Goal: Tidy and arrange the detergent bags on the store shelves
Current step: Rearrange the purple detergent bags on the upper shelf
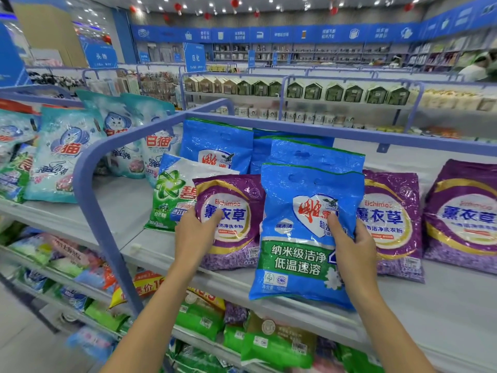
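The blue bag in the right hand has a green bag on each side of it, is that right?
No, they are purple, not green. The head view shows the blue bag in the right hand with the left purple bag, held by the left hand, on one side and the right purple bag on the other.

The shelf (457,300) is bare at the front right, and left of the green bag (172,195). There the blue rail (84,170) curves in the way. The middle bags (304,238) touch side by side.
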A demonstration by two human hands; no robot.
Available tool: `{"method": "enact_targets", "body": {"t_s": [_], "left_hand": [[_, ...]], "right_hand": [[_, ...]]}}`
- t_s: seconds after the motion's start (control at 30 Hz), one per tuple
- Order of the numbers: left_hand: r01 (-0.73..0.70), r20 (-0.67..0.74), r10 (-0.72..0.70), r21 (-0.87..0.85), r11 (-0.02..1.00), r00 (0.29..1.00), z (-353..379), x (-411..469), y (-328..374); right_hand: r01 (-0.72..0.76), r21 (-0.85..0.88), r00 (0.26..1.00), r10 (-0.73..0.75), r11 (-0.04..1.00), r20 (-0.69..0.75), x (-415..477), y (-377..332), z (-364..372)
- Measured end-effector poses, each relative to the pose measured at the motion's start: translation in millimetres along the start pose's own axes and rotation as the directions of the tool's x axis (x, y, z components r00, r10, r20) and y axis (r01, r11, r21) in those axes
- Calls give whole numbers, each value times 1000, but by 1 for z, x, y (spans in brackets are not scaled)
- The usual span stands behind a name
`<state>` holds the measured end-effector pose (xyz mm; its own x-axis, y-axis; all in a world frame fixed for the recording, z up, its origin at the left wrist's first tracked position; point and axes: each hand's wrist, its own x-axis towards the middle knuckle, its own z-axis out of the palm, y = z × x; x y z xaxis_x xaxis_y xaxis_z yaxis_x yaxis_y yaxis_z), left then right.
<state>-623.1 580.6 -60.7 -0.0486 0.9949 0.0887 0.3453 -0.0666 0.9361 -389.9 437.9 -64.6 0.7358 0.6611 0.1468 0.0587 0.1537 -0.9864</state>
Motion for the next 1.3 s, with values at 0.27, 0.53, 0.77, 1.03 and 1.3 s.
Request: {"method": "enact_targets", "body": {"t_s": [0.27,0.53,0.77,1.03,1.3], "left_hand": [[-196,-162,141,-404,894,977,-28,-13,41],[-290,-331,72,-680,673,941,-73,-29,90],[108,222,115,-784,611,968,-22,-73,130],[337,533,89,-646,685,842,94,-154,138],[317,560,133,-631,708,817,158,-221,162]], "right_hand": [[12,46,998,-9,999,-56,0,1,27],[49,-151,999,-49,987,2,-2,3,43],[175,-38,955,-160,984,250,-18,-68,-2],[6,-81,921,26,997,388,-52,-71,-136],[-217,-10,914,207,976,349,-66,-49,-247]]}}
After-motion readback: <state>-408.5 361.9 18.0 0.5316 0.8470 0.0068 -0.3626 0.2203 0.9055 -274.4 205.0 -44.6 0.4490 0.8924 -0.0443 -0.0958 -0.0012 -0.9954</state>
